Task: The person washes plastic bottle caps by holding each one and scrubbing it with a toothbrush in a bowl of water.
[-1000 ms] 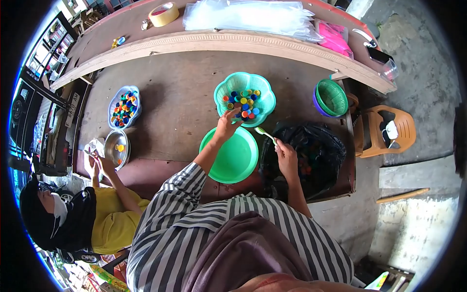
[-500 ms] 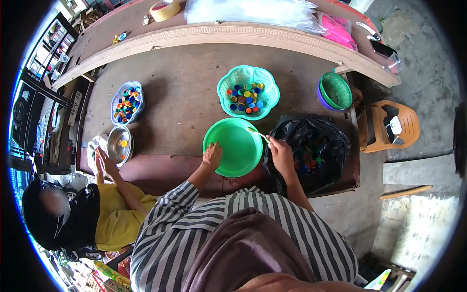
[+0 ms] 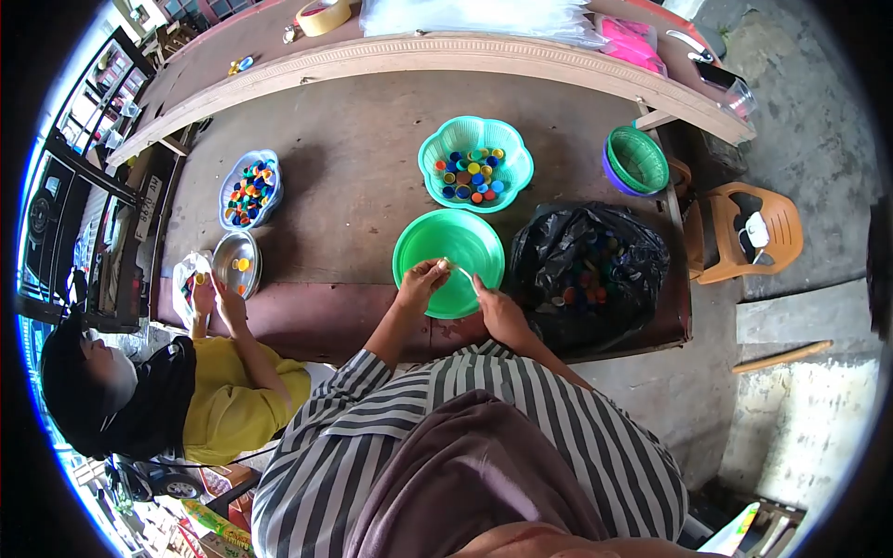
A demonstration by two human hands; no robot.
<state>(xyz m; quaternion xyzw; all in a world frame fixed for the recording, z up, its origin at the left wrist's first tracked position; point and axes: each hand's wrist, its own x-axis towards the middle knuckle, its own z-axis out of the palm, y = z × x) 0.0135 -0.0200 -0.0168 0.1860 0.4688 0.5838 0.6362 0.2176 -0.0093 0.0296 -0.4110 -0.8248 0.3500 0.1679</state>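
Above the near part of the green basin (image 3: 465,234), my left hand (image 3: 420,285) is closed in a pinch on a small pale bottle cap (image 3: 443,265). My right hand (image 3: 502,316) grips a thin, light-coloured tool (image 3: 461,272), perhaps a small knife. The tool's tip meets the cap or lies right beside it. Behind the basin stands a turquoise scalloped basket (image 3: 435,139) with many coloured bottle caps (image 3: 477,169). A black plastic bag (image 3: 549,244) right of the basin holds more caps.
On the left, a co-worker's hands (image 3: 219,302) are beside a steel bowl (image 3: 228,256) with a few caps. A blue basket (image 3: 226,200) of caps stands behind it. Green and purple baskets (image 3: 639,160) are stacked at right. A wooden rail (image 3: 419,54) crosses the table's back.
My left hand has lifted from the basin's left inside and moved right, now with a cap. My right hand has moved left and nearer me, bringing the tool to it.
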